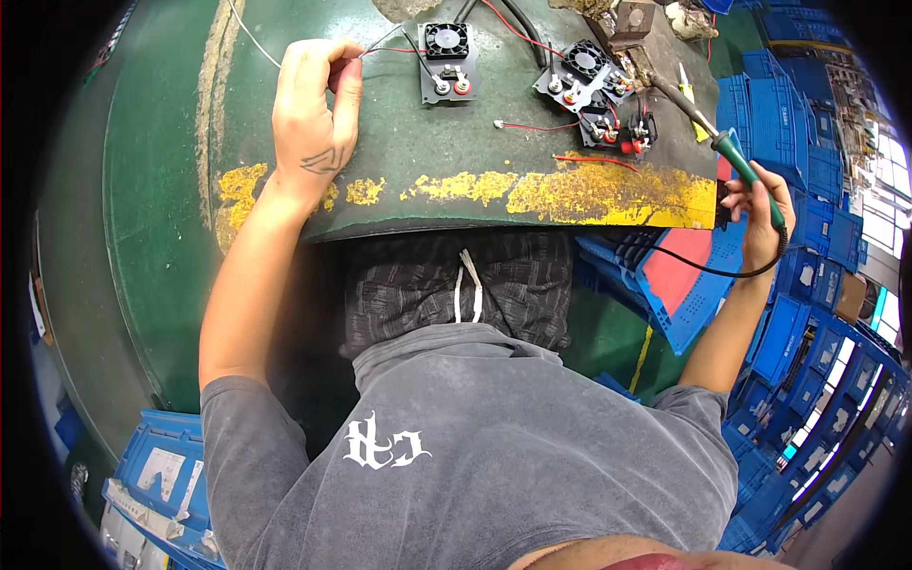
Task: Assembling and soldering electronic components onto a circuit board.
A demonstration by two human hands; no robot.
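My left hand [318,109] is closed in a pinch above the green bench. A thin grey wire [255,35] runs into it from the far left, and thin leads from a black fan module [448,71] reach its fingertips. Exactly which strands lie in the pinch is hard to see. That module has a small fan and two screw terminals, one with a red ring. Past the bench's right corner, my right hand [757,204] grips the green handle of a soldering iron [736,157]. Its metal shaft points up-left toward a dark metal block [631,23].
Two more fan modules, one tilted [584,71] and one beside it [608,128], lie at the bench's right. A loose red wire [594,161] rests near the yellow-painted edge [608,195]. The iron's black cord [703,271] loops below my right hand. Blue crates [774,123] stand at the right.
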